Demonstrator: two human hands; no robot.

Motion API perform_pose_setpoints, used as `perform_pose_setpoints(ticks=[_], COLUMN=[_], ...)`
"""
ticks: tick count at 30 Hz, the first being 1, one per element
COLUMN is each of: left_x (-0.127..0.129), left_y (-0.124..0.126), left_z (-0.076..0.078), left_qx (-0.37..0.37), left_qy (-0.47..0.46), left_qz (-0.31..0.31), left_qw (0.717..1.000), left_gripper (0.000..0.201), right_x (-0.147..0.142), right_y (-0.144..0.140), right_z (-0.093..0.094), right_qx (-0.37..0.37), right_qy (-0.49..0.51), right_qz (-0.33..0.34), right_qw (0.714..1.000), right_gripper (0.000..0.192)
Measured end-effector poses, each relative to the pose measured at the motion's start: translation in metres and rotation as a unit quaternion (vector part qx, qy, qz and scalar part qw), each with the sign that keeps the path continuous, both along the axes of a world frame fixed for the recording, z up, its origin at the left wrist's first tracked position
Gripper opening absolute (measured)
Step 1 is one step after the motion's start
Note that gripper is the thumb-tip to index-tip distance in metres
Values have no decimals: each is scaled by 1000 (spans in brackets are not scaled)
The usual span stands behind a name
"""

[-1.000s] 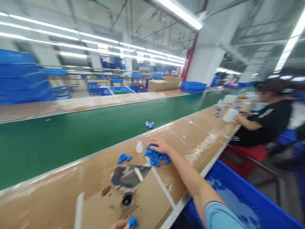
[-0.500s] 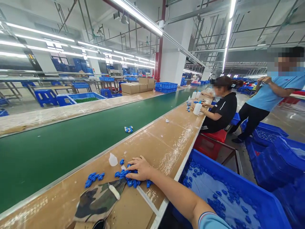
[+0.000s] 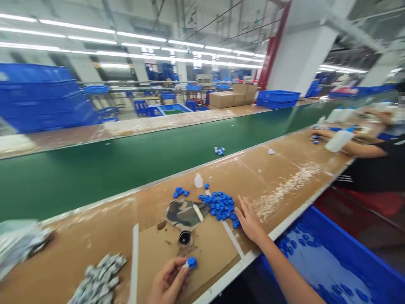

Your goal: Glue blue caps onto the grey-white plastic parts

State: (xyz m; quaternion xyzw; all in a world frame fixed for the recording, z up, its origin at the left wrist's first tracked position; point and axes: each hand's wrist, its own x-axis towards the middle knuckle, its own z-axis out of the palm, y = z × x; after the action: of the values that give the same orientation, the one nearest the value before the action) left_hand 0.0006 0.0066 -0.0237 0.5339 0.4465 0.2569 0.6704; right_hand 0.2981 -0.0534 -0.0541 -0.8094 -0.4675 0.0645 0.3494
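The left hand [image 3: 167, 282] sits low at the near edge of the bench, fingers curled, pinching a small blue cap [image 3: 191, 262] at its fingertips. The right hand [image 3: 249, 219] stretches out from a bare forearm, palm down and fingers spread flat on the brown worktop [image 3: 278, 177], its fingertips touching the near right edge of a pile of blue caps [image 3: 221, 206]. The held cap is well apart from that pile, nearer and to the left. Between them lie a camouflage cloth [image 3: 183, 213] and a black ring [image 3: 184, 237] on a cardboard sheet [image 3: 209, 249]. No writing is readable anywhere. A white nozzle [image 3: 198, 180] stands just beyond the pile. Silvery packets [image 3: 98, 280] lie near left; a blue bin [image 3: 335, 253] sits right, and the green conveyor belt [image 3: 95, 169] runs behind the worktop. A co-worker's arm [image 3: 357, 148] rests far right.
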Motion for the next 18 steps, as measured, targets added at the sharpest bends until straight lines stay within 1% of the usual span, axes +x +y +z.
perform_pose_setpoints(ticks=[1, 3, 5, 6, 9, 12, 15, 18], left_x=[-1, -2, -2, -2, -4, -12, -27, -41], left_y=[0, 1, 0, 0, -2, 2, 20, 56], left_z=[2, 4, 3, 1, 0, 9, 27, 42], left_qx=[-3, -4, -4, -4, -8, -7, 28, 115], left_qy=[-2, -5, -9, -12, -21, -14, 24, 75], left_qz=[-15, -20, -12, -9, -4, -8, -11, 22], left_qw=[1000, 1000, 1000, 1000, 1000, 1000, 999, 990], left_gripper=[51, 50, 51, 51, 50, 48, 43, 38], right_x=[-9, -25, -34, -34, -18, 3, 5, -11], right_y=[-1, 0, 1, 1, -9, -28, -45, -48], right_z=[-6, -13, -12, -9, 6, 20, 27, 29], right_qx=[-1, 3, 21, 36, 74, 66, 30, 2], right_qy=[5, 14, 34, 50, 95, 116, 141, 151], right_qz=[14, 38, 48, 47, 30, 10, 21, 47], right_qw=[1000, 999, 998, 997, 992, 991, 989, 987], right_gripper=[62, 64, 64, 63, 58, 52, 46, 41])
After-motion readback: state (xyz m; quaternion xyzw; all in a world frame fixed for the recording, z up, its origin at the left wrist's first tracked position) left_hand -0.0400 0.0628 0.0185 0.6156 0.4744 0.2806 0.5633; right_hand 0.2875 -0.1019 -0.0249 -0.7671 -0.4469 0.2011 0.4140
